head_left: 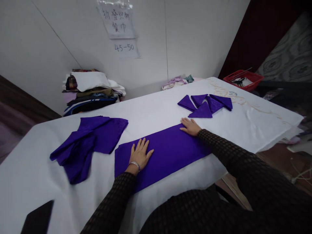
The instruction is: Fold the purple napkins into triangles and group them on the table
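A purple cloth napkin (165, 151), folded into a long flat strip, lies slantwise across the white-covered table in front of me. My left hand (140, 154) rests flat on its left part, fingers spread, a bracelet at the wrist. At the strip's right end my right hand (191, 126) lies palm down, fingers stretched over the far edge. Beyond that hand sit several purple napkins folded into triangles (202, 110). Left of the strip is a loose, rumpled heap of purple napkins (90, 139).
Against the wall on the left rises a stack of folded clothes (92, 91). Lilac cloth (174, 83) lies at the table's back edge. A red basket (253, 85) stands at the far right corner, and a dark flat object (37, 217) at the near left. Handwritten signs (119, 22) hang on the wall.
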A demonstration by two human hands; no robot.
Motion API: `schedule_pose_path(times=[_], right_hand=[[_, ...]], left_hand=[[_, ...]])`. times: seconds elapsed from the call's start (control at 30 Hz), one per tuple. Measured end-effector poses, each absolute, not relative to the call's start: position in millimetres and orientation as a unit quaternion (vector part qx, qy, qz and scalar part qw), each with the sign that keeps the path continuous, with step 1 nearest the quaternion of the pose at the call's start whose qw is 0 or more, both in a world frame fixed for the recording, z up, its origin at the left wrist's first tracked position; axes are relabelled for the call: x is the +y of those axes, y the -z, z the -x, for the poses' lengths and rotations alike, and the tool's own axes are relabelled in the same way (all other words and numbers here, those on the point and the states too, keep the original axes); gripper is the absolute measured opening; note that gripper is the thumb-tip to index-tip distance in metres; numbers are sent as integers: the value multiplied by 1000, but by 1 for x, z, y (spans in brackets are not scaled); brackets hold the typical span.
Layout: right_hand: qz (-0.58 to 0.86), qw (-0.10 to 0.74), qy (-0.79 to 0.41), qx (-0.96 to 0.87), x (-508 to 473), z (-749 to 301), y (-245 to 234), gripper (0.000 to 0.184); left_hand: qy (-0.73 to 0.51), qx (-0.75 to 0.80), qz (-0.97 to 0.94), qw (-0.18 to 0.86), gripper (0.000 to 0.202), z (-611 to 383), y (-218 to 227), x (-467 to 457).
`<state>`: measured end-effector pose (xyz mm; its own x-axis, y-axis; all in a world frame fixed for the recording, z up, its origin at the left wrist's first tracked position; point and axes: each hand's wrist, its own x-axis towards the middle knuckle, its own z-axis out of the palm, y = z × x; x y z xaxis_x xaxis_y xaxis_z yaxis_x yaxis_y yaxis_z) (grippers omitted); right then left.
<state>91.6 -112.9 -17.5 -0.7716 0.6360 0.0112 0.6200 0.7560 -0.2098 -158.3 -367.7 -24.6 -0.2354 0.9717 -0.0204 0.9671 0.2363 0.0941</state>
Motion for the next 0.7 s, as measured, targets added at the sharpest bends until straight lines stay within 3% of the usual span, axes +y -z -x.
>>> schedule_pose_path(times=[0.1,0.33,0.5,0.7], right_hand=[[368,59,-93,-923,-134,-100,6,66],[120,41,-205,-970,-289,-73,1,78],[201,43,-165,-965,-273,-101,18,77],[363,59,-46,-929,-198,-205,28,67]], left_hand=[[-33,783,-620,34,61,159,26,-368],[-31,782,-622,28,58,160,28,-366],[-24,782,-622,34,59,160,26,-366],[-36,782,-622,35,60,160,26,-366]])
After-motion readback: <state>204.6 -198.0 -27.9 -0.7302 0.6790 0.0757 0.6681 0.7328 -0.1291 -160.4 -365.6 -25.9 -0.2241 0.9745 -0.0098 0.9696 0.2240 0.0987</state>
